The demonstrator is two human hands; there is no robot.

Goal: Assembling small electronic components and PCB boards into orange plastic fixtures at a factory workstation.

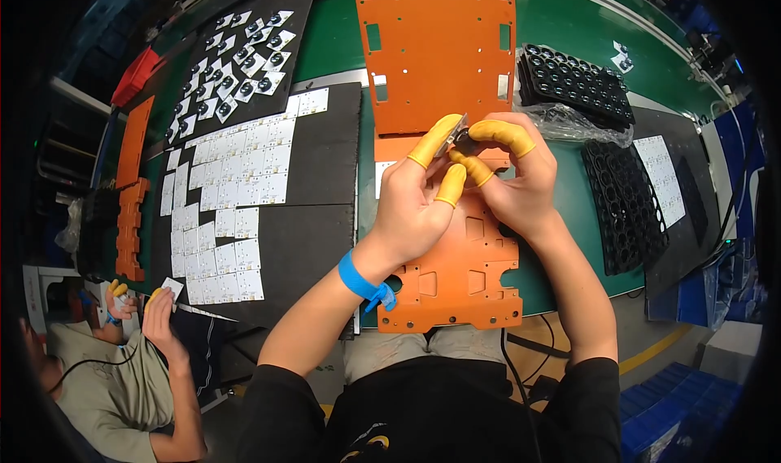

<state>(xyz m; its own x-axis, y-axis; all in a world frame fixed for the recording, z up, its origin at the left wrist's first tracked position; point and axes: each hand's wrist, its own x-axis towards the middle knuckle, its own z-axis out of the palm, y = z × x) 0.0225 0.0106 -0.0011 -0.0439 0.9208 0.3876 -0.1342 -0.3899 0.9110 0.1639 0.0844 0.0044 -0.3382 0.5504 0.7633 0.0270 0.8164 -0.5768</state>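
Evidently a small dark part (465, 140) is pinched between the capped fingertips of the left hand (415, 207) and right hand (517, 190) above the orange plate (468, 280) at the bench's near edge, a fitting step judged underway, careful alignment needed next

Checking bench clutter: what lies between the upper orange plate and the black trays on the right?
In the head view, bare green table separates the upper orange plate from the black trays.

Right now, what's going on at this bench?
A person's left hand and right hand, fingertips in yellow cots, pinch a small dark part together above an orange perforated plate. White square pieces lie in rows on a black mat to the left; black trays sit to the right. A co-worker's hand holds a white square.
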